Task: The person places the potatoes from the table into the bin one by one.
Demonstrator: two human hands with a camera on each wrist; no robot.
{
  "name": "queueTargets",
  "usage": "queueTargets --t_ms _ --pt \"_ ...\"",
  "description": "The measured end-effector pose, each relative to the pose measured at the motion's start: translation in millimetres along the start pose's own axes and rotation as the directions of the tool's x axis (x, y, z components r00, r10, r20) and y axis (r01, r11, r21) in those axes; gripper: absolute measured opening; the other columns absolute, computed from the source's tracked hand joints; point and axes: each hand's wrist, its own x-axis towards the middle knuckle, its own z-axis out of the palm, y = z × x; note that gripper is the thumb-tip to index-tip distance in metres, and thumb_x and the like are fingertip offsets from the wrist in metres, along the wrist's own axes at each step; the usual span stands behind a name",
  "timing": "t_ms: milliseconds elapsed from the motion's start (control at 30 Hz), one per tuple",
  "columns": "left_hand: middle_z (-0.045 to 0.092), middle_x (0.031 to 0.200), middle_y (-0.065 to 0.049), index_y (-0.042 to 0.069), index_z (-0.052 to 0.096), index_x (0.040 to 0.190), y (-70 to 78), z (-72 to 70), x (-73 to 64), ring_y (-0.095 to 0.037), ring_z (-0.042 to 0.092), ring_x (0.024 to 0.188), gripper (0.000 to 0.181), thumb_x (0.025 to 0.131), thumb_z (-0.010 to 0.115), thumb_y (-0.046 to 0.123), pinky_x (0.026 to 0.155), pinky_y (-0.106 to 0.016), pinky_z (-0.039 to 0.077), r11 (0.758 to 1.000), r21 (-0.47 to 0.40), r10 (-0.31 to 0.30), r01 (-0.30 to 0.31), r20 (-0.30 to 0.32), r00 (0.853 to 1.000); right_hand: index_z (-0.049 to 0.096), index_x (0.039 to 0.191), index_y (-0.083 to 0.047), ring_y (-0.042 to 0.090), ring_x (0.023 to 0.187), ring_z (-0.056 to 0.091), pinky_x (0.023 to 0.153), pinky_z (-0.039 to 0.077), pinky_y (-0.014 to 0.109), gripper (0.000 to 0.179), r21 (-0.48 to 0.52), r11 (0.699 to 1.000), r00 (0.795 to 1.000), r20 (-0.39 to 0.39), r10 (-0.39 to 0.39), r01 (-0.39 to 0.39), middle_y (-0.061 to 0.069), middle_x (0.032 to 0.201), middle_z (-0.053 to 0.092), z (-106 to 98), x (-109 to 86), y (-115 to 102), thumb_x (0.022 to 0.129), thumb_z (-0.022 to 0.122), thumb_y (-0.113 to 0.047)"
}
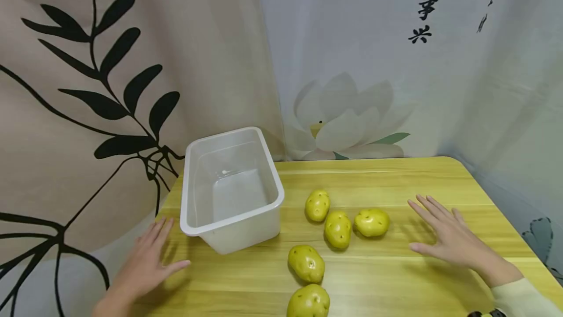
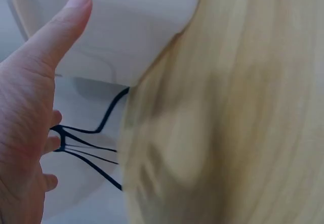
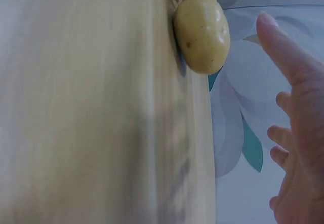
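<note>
My left hand (image 1: 147, 261) hovers at the table's left edge beside a white plastic tub (image 1: 237, 229), fingers extended and thumb spread, holding nothing. In the left wrist view that tub (image 2: 136, 27) is just past the thumb. Over the right part of the table my right hand (image 1: 453, 239) is held out with straight fingers, also holding nothing. The potato (image 1: 371, 222) nearest to it lies to its left. Two more potatoes, one at the back (image 1: 317, 205) and one in the middle (image 1: 337, 229), lie close by. Toward the front are another potato (image 1: 306, 264) and one at the bottom edge (image 1: 309, 301).
The tub stands at the back left of the yellow wood-grain table (image 1: 374, 278), and its inside shows no contents. A beige curtain with black leaves (image 1: 211, 63) hangs behind on the left. On the right hangs a pale curtain with a flower and characters (image 1: 352, 53).
</note>
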Motion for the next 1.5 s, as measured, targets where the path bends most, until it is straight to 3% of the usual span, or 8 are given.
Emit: queueTargets --t_ms 367,467,733,1000,1200,1500 --pt "0.005 0.161 -0.011 0.018 0.008 0.156 13.0 -36.7 -1.2 -0.037 0.004 0.145 0.102 0.083 0.069 0.052 0.108 -0.068 0.005 0.993 0.027 0.114 -0.112 -0.073 0.991 0.023 0.154 -0.025 0.038 0.143 0.017 0.099 0.003 0.078 0.097 -0.012 0.998 0.998 0.027 -0.062 0.063 0.008 0.159 0.019 -6.9 30.3 -22.5 0.077 0.076 -0.051" --pt "0.006 0.161 -0.009 0.017 0.009 0.156 17.0 -46.7 3.9 -0.037 0.005 0.145 0.097 0.085 0.068 0.048 0.107 -0.069 0.003 0.99 0.028 0.139 -0.137 -0.091 0.986 0.021 0.155 -0.026 0.038 0.143 0.016 0.1 0.003 0.077 0.096 -0.019 0.997 0.996 0.048 -0.08 0.081 0.008 0.159 0.018 -8.1 40.9 -29.2 0.079 0.074 -0.053" --pt "0.009 0.16 -0.01 0.018 0.01 0.156 28.3 -66.9 25.8 -0.038 0.008 0.145 0.092 0.088 0.064 0.047 0.104 -0.073 0.011 0.983 0.058 0.177 -0.172 -0.096 0.98 0.018 0.155 -0.028 0.035 0.145 0.012 0.102 0.006 0.075 0.096 -0.02 0.992 0.987 0.107 -0.12 0.123 0.006 0.16 0.015 -7.6 71.4 -53.1 0.08 0.07 -0.057" --pt "0.01 0.16 -0.011 0.019 0.011 0.156 38.7 -79.3 48.4 -0.042 0.013 0.143 0.085 0.092 0.059 0.047 0.102 -0.073 0.016 0.983 0.048 0.183 -0.18 -0.077 0.98 0.021 0.155 -0.023 0.036 0.145 0.012 0.104 0.008 0.073 0.093 0.034 0.976 0.964 0.156 -0.216 0.213 0.011 0.159 0.017 -1.5 104.8 -95.8 0.082 0.065 -0.061" --pt "0.012 0.159 -0.016 0.017 0.011 0.156 40.7 -84.8 70.4 -0.046 0.014 0.141 0.082 0.094 0.055 0.048 0.102 -0.074 0.015 0.983 0.033 0.182 -0.18 -0.052 0.982 0.017 0.155 -0.026 0.033 0.145 0.013 0.104 0.012 0.072 0.093 -0.038 0.951 0.939 0.173 -0.296 0.306 0.008 0.159 0.018 0.4 126.5 -123.6 0.083 0.056 -0.069" --pt "0.005 0.16 -0.014 0.016 0.009 0.156 40.4 -80.9 101.7 -0.046 0.01 0.142 0.082 0.095 0.042 0.061 0.104 -0.073 0.01 0.995 0.04 0.094 -0.096 0.059 0.994 0.017 0.155 -0.027 0.026 0.146 0.011 0.107 0.012 0.069 0.09 -0.024 0.939 0.922 0.196 -0.333 0.344 0.004 0.16 0.017 6.4 160.6 -158.0 0.085 0.044 -0.075"
